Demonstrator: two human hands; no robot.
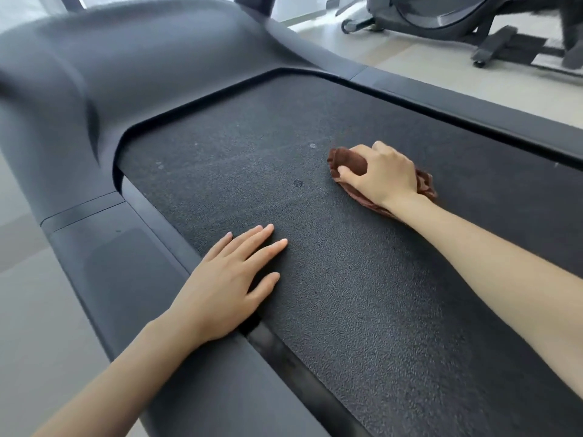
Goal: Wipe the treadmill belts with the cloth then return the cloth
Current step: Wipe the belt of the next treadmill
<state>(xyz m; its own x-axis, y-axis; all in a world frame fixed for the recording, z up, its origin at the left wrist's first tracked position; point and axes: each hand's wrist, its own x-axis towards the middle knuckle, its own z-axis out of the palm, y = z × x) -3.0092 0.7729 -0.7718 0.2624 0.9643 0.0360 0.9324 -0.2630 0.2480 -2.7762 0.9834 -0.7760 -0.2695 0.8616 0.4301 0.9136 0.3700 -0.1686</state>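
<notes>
Far left: treadmill motor hood (pixel 132 67), dark grey, blurred at the top edge. Below it the left side rail (pixel 126 263) runs near-to-far.

Left hand (pixel 227 285) lies palm down, fingers spread flat and holding nothing. Heel of the palm sits over the rail edge, fingertips on the treadmill belt (pixel 362 294).

Belt is black and textured, with a few pale specks (pixel 313 145) toward the far end; dust or scuffs, can't tell at this sharpness.

Right of centre: right hand (pixel 381 175) is curled over a brown cloth (pixel 348 160), fingers closed on it, pressing it against the belt. Cloth is bunched, edges sticking out on the left and the right of the hand. Sits on the far-right part of the belt, near the right side rail (pixel 473 111), not touching it.

Far right, on the floor: another exercise machine (pixel 457 17), partly out of frame and blurred.
</notes>
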